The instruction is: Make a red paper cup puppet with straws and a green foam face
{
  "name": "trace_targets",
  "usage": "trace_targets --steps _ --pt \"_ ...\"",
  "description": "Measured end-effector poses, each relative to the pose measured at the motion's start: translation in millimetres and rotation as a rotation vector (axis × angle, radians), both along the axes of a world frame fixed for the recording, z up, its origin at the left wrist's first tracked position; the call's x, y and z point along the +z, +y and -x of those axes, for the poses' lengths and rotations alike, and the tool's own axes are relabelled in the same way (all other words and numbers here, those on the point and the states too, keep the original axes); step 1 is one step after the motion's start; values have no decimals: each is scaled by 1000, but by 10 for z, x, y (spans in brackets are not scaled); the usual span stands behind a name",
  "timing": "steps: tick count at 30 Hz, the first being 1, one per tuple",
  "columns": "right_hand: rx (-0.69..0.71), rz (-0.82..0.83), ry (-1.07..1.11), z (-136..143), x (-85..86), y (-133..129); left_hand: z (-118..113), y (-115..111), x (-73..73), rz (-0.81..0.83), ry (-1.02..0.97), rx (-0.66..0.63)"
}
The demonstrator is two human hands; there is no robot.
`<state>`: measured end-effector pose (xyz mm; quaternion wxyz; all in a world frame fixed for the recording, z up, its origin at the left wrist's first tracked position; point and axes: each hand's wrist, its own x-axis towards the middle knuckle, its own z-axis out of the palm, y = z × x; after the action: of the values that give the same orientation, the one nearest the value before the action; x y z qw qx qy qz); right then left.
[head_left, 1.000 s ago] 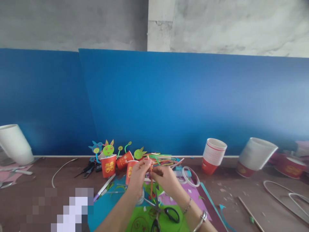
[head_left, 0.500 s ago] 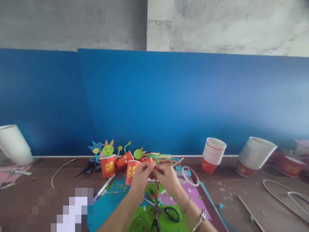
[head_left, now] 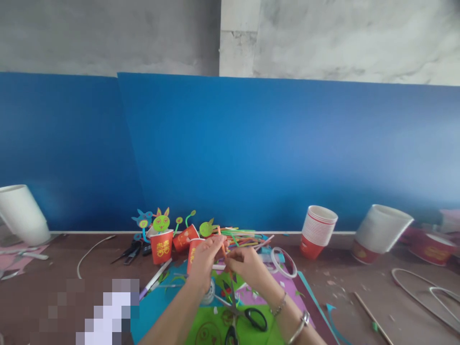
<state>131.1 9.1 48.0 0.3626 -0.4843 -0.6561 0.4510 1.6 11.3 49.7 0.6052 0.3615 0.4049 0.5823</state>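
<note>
Between my two hands is a thin orange straw (head_left: 221, 239), slanting up at the top. My left hand (head_left: 207, 259) pinches its upper part between thumb and fingers. Lower down, the fingertips of my right hand (head_left: 246, 264) close on the same straw. Below the hands, black-handled scissors (head_left: 235, 312) lie with blades apart on green paper (head_left: 212, 333). A clear tape roll (head_left: 209, 292) sits beside my left wrist. Just behind my left hand stands a red paper cup (head_left: 194, 247), partly covered by it.
Red cups with paper animals, including a green cat face (head_left: 161, 223), stand at the left. Coloured straws (head_left: 247, 235) lie piled behind my hands. Stacked cups (head_left: 318, 230) and a wrapped stack (head_left: 381, 230) stand right. A white ring (head_left: 283, 262) and a marker (head_left: 156, 278) lie nearby.
My hands have drawn slightly apart: the left has risen a little and the right has dropped along the orange straw. More of the straw and the tape roll now show.
</note>
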Motion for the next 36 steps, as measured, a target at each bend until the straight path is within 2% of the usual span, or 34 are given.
trace_targets --steps 4,14,23,26,30,33,36 --pt "-39 -29 9 -12 24 1 -20 34 -91 -14 74 -84" --pt "-81 -122 -23 36 62 -38 -88 -21 -82 -36 24 -20" --pt "-116 -71 30 38 66 -26 -128 -47 -126 -59 38 12" --pt "-114 -76 63 32 55 -9 -116 -51 -101 -58 56 26" --pt "-94 -84 68 -7 70 10 -60 -52 -4 -61 67 -31" --pt "-36 -49 54 -46 86 19 -6 -38 62 -59 -15 -24" --pt "8 -109 -14 -104 80 56 56 10 74 -53 -102 21"
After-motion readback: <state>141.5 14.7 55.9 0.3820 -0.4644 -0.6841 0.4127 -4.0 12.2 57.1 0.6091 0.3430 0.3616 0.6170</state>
